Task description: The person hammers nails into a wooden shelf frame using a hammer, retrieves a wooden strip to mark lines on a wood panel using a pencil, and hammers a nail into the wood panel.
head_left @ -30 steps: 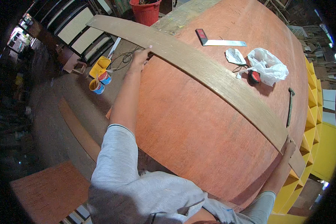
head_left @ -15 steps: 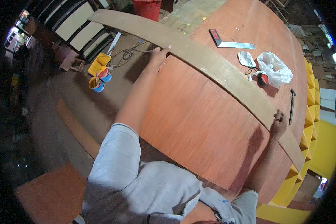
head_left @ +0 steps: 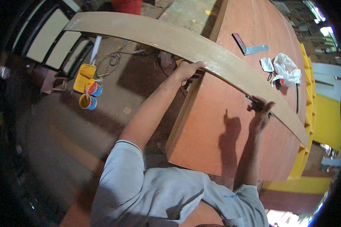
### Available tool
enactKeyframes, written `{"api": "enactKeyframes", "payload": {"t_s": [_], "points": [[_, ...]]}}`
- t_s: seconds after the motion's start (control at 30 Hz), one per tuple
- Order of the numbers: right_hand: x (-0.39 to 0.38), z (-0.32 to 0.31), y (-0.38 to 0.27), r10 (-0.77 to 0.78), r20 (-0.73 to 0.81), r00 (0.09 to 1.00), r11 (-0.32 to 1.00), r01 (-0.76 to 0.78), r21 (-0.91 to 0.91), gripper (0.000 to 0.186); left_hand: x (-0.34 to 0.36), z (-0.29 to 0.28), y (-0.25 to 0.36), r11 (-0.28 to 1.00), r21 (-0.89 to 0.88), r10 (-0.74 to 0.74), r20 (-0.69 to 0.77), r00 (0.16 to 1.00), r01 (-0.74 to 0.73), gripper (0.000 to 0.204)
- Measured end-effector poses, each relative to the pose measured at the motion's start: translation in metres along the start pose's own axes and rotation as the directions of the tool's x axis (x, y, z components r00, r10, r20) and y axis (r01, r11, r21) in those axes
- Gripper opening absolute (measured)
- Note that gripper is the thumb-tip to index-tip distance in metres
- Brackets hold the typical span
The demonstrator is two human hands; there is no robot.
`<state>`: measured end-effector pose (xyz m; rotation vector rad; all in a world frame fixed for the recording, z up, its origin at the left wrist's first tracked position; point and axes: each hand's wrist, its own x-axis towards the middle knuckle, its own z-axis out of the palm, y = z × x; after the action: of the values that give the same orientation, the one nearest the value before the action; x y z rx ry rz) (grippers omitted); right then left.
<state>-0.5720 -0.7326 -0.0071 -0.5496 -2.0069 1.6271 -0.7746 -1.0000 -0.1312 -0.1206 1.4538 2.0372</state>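
A long, thin, curved wooden board (head_left: pixel 155 32) stretches across the view from upper left to lower right, over a reddish plywood panel (head_left: pixel 212 117). My left hand (head_left: pixel 189 72) is closed on the board's near edge, thumb on top and fingers beneath, just off the panel's left edge. Close to the board's near edge, toward its right end, my right hand (head_left: pixel 260 113) has its fingers apart and partly in shadow. A small dark shape lies by its fingertips, too unclear to name. The right hand's shadow falls on the panel.
Beyond the board lie a try square (head_left: pixel 248 49), a white plastic bag (head_left: pixel 287 71), a red-and-black tape measure (head_left: pixel 279 84) and a dark, thin tool (head_left: pixel 297 99). Paint cans (head_left: pixel 88 101), a yellow tray (head_left: pixel 83 77) and cables (head_left: pixel 111 60) are on the floor at left. A yellow lattice frame (head_left: pixel 308 94) borders the right.
The board and my left hand have shifted right relative to the panel, and the hand now sits past the panel's left edge. My right hand has loosened from the board and moved left, fingers apart.
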Motion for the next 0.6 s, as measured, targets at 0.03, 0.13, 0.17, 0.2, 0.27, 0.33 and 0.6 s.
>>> {"api": "enactKeyframes", "payload": {"t_s": [0.03, 0.13, 0.17, 0.2, 0.27, 0.33, 0.6], "points": [[-0.008, 0.016, 0.006, -0.049, 0.046, 0.998, 0.998, 0.046, 0.052, 0.075, -0.005, 0.003, 0.007, 1.000, -0.009, 0.020, 0.045, 0.999, -0.020, 0.054], [-0.036, 0.096, -0.004, -0.069, -0.001, 0.998, 0.998, 0.069, -0.008, 0.058, -0.031, 0.010, 0.039, 0.998, 0.068, -0.006, 0.109, 0.994, -0.002, 0.059], [-0.042, 0.119, -0.006, 0.006, -0.051, 0.999, 0.999, -0.009, -0.053, 0.055, -0.027, 0.006, 0.037, 0.994, 0.110, -0.022, 0.115, 0.993, 0.009, 0.060], [-0.048, 0.139, -0.007, 0.078, -0.104, 0.992, 0.992, -0.088, -0.090, 0.052, -0.021, -0.001, 0.037, 0.987, 0.158, -0.036, 0.119, 0.992, 0.017, 0.061], [-0.057, 0.169, -0.011, 0.068, -0.130, 0.989, 0.989, -0.084, -0.123, 0.045, -0.006, -0.013, 0.018, 0.995, 0.088, 0.042, 0.151, 0.988, -0.056, 0.065], [-0.064, 0.187, -0.018, 0.197, -0.187, 0.962, 0.980, -0.198, 0.016, 0.039, -0.008, -0.022, 0.018, 0.998, 0.055, -0.003, 0.222, 0.975, -0.010, 0.065], [-0.067, 0.205, -0.001, 0.228, -0.398, 0.889, 0.967, -0.160, 0.198, 0.021, -0.025, -0.068, 0.012, 0.974, -0.167, -0.086, 0.368, 0.926, 0.156, 0.053]]}}
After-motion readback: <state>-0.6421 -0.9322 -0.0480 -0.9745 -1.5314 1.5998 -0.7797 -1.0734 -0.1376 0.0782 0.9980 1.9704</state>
